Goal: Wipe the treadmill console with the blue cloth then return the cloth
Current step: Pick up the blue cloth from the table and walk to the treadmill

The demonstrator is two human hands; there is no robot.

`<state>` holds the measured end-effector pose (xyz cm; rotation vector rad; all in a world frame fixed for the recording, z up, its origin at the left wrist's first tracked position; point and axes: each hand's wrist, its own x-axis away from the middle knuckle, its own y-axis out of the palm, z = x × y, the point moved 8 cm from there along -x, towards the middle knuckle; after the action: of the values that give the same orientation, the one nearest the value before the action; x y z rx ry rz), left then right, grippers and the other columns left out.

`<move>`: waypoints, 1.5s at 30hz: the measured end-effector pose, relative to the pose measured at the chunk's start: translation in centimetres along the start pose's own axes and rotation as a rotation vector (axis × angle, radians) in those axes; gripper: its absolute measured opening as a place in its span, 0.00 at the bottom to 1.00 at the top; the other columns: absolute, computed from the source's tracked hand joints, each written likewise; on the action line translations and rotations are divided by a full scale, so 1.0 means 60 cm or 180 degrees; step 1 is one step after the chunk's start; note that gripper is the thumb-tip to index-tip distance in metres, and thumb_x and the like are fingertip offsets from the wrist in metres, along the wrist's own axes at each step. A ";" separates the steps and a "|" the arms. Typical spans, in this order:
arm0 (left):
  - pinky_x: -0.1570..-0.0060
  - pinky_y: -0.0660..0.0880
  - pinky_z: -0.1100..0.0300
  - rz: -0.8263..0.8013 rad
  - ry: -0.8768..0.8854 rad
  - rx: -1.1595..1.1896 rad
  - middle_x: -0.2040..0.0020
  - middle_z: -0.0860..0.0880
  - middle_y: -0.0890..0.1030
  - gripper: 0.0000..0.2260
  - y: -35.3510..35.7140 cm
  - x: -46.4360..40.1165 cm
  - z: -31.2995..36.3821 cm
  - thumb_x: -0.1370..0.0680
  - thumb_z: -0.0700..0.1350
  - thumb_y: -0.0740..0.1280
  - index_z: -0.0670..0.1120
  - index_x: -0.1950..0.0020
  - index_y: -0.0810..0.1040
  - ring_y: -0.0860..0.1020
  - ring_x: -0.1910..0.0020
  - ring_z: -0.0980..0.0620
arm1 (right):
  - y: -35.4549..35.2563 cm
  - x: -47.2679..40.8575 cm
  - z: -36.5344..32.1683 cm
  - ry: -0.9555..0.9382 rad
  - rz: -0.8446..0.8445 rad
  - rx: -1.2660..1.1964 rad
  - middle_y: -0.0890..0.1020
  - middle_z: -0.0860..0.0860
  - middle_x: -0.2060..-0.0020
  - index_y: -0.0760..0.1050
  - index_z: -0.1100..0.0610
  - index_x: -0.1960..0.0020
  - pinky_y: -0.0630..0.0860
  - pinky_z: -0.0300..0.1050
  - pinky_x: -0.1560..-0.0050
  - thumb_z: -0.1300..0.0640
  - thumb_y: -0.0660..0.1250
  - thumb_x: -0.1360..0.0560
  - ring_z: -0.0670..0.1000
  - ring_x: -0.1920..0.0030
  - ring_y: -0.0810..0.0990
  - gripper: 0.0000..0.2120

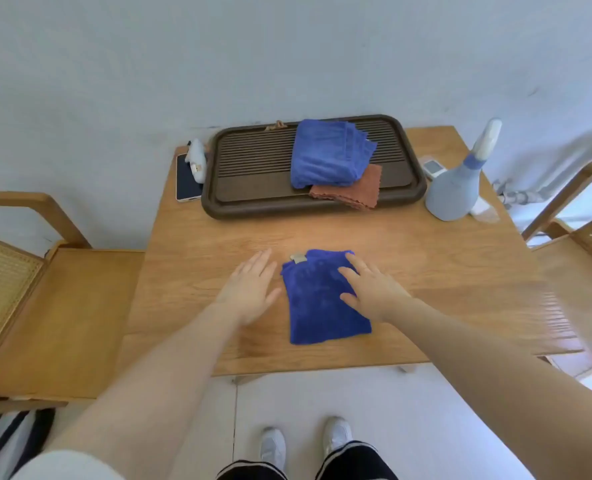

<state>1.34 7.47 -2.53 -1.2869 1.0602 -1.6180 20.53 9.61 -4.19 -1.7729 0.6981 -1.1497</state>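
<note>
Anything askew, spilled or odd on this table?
Nothing spilled or damaged. On the tray, the brown cloth hangs over the front rim beneath the folded blue stack. A small white gadget lies partly on the phone.

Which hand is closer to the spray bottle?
Right. The right hand rests on the blue cloth, nearer the spray bottle; the left hand is farther left on the table.

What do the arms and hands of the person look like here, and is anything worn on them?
Both forearms are bare from the lower edge of the picture to the wrists. The left hand and the right hand wear no gloves, and no watch or bracelet shows. Something that could be a thin ring sits on one finger of the right hand, but it is too small to be sure. A bit of white fabric, perhaps a sleeve, shows at the lower left corner.
</note>
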 end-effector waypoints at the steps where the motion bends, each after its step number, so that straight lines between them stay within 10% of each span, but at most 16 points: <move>1: 0.28 0.46 0.55 -0.0133 0.0030 -0.0011 0.23 0.49 0.44 0.25 0.010 0.000 0.004 0.20 0.53 0.53 0.46 0.25 0.53 0.45 0.25 0.51 | 0.012 0.000 -0.002 0.0060 -0.0127 0.0061 0.47 0.53 0.24 0.56 0.55 0.26 0.66 0.51 0.36 0.49 0.56 0.20 0.57 0.29 0.60 0.26; 10: 0.30 0.54 0.57 -0.0355 0.1100 -0.0048 0.23 0.51 0.51 0.22 0.012 -0.027 0.048 0.20 0.50 0.55 0.48 0.26 0.58 0.51 0.25 0.52 | 0.096 0.052 0.042 0.2076 0.0425 -0.1621 0.74 0.53 0.52 0.66 0.59 0.47 0.71 0.45 0.60 0.56 0.63 0.25 0.54 0.55 0.77 0.11; 13: 0.30 0.54 0.59 -0.0457 0.1663 -0.0046 0.24 0.52 0.53 0.23 0.006 -0.040 0.073 0.20 0.49 0.56 0.47 0.25 0.56 0.53 0.26 0.53 | 0.110 0.073 0.024 0.2144 0.0491 -0.2504 0.69 0.49 0.68 0.66 0.57 0.62 0.67 0.40 0.66 0.58 0.64 0.27 0.49 0.67 0.70 0.08; 19: 0.36 0.55 0.71 -0.1321 0.2371 0.1165 0.28 0.54 0.62 0.21 0.000 0.015 0.104 0.19 0.46 0.58 0.48 0.27 0.58 0.59 0.31 0.64 | 0.061 0.163 -0.091 0.1756 0.1876 -0.5139 0.76 0.52 0.61 0.73 0.59 0.59 0.68 0.40 0.56 0.59 0.66 0.35 0.50 0.58 0.74 0.06; 22: 0.54 0.62 0.83 -0.1687 0.2538 0.2120 0.47 0.65 0.66 0.14 -0.019 0.075 0.119 0.19 0.38 0.56 0.53 0.38 0.60 0.68 0.47 0.72 | 0.054 0.235 -0.164 0.1622 0.2538 -0.5855 0.78 0.52 0.63 0.71 0.60 0.60 0.71 0.38 0.61 0.60 0.64 0.40 0.50 0.61 0.77 0.09; 26: 0.53 0.63 0.83 -0.1804 0.3131 0.2560 0.44 0.66 0.68 0.14 -0.047 0.169 0.171 0.19 0.44 0.56 0.58 0.37 0.64 0.67 0.47 0.74 | 0.071 0.363 -0.260 0.1636 0.3405 -0.6464 0.75 0.51 0.73 0.70 0.58 0.71 0.70 0.39 0.73 0.64 0.58 0.42 0.50 0.72 0.75 0.04; 30: 0.40 0.70 0.64 -0.2444 0.3652 0.2504 0.38 0.57 0.73 0.14 -0.022 0.316 0.246 0.21 0.46 0.60 0.64 0.40 0.66 0.73 0.40 0.59 | 0.142 0.506 -0.339 0.1878 0.4598 -0.6945 0.76 0.54 0.69 0.72 0.59 0.67 0.69 0.42 0.66 0.62 0.62 0.45 0.53 0.67 0.74 0.06; 36: 0.59 0.67 0.74 -0.1345 0.5147 0.2238 0.58 0.56 0.72 0.09 -0.032 0.595 0.314 0.26 0.39 0.67 0.53 0.57 0.72 0.71 0.62 0.58 | 0.290 0.722 -0.502 0.2535 0.6400 -0.7161 0.82 0.62 0.60 0.80 0.66 0.59 0.73 0.50 0.53 0.60 0.74 0.61 0.60 0.60 0.81 0.30; 45: 0.52 0.70 0.72 -0.2596 0.6608 0.1370 0.55 0.56 0.77 0.12 0.151 1.007 0.325 0.30 0.48 0.68 0.42 0.51 0.82 0.75 0.58 0.65 | 0.440 1.007 -0.755 0.2895 0.7990 -0.6265 0.82 0.65 0.54 0.82 0.69 0.56 0.78 0.49 0.51 0.58 0.55 0.35 0.61 0.56 0.83 0.21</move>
<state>11.17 -54.52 10.65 0.9727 0.9078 -3.5072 4.36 -68.13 5.35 -0.3932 -2.5558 -0.9705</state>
